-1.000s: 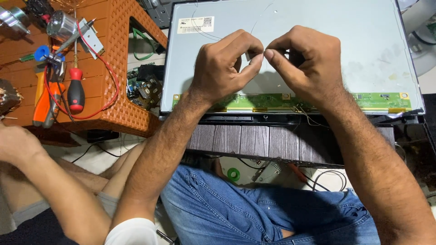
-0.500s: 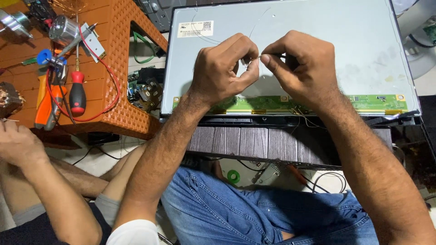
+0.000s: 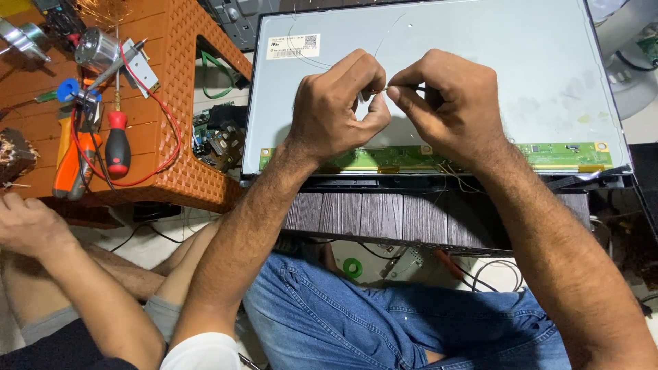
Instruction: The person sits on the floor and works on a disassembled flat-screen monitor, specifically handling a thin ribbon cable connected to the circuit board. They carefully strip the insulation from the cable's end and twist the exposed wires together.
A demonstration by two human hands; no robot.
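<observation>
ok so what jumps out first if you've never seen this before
The left hand and right hand meet at centre, pinching a thin wire over a grey display panel with a green circuit strip on its near edge. At left, an orange stool holds a red-handled screwdriver.

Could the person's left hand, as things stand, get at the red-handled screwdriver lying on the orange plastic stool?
Probably yes: the red-handled screwdriver lies uncovered on the orange plastic stool, leftward of the left hand, though that hand pinches a thin wire.
</observation>
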